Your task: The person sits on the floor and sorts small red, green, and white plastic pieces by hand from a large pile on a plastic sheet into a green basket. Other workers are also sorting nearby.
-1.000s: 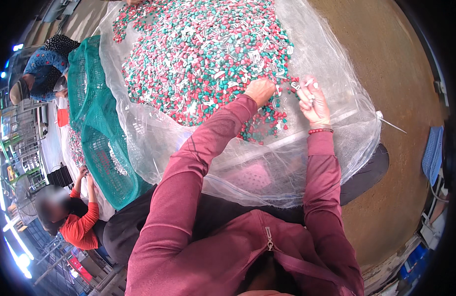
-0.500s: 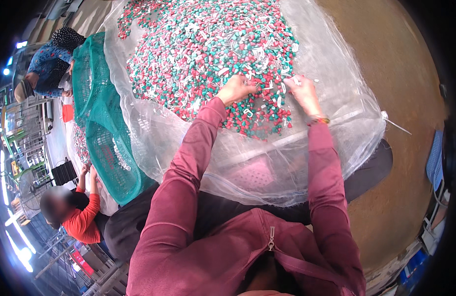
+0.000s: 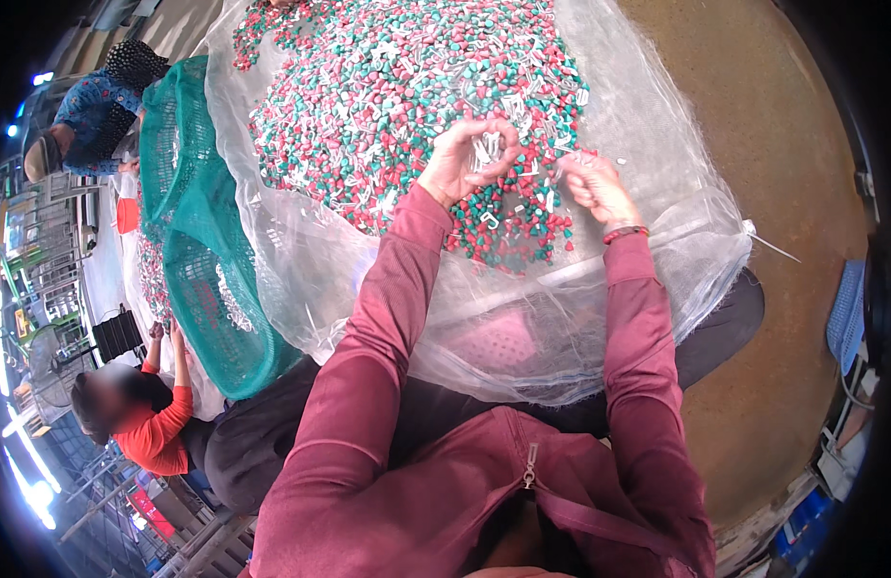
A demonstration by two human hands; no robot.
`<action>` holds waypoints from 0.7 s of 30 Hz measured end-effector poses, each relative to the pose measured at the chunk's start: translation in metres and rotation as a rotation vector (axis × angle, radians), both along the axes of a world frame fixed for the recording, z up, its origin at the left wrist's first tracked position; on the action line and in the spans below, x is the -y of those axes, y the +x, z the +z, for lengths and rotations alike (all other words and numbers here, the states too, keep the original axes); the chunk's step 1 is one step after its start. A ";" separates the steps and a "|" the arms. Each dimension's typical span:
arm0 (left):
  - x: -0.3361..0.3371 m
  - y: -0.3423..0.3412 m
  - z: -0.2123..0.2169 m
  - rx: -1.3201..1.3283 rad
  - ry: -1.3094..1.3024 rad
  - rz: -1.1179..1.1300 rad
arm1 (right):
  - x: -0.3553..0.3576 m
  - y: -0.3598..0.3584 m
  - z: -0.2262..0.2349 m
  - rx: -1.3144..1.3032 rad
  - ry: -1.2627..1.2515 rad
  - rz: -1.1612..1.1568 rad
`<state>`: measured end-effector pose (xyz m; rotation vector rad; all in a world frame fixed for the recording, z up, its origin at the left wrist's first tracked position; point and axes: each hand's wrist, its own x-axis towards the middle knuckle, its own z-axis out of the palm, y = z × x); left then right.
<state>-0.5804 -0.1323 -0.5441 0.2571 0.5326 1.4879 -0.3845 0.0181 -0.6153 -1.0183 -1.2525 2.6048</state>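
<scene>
A wide pile of small red and green pellet-like pieces, mixed with white hook-shaped plastic pieces, lies on a translucent mesh sheet in front of me. Above the pile's near right part, my left hand is turned palm up with its fingers curled round a small bunch of white plastic pieces. My right hand is closed in a pinch by the pile's right edge. Whatever lies between its fingertips is too small to make out.
Two green mesh baskets stand to the left, with white pieces in the nearer one. Beyond them two co-workers, one in an orange top and one in a patterned blue top, bend over another heap. A blue plastic chair is at far right.
My left hand has risen slightly from the pile and turned its palm up, showing the white pieces. The right hand has shifted a little right and curled its fingers.
</scene>
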 end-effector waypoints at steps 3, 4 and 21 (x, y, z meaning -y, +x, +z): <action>-0.017 0.004 -0.019 -0.434 -0.249 -0.069 | -0.007 0.027 0.024 -0.405 -0.329 -0.197; -0.025 0.008 -0.030 -0.569 -0.283 -0.123 | -0.007 0.032 0.030 -0.587 -0.352 -0.152; 0.011 -0.016 -0.025 0.045 0.021 0.087 | 0.062 0.014 -0.016 0.536 1.420 0.256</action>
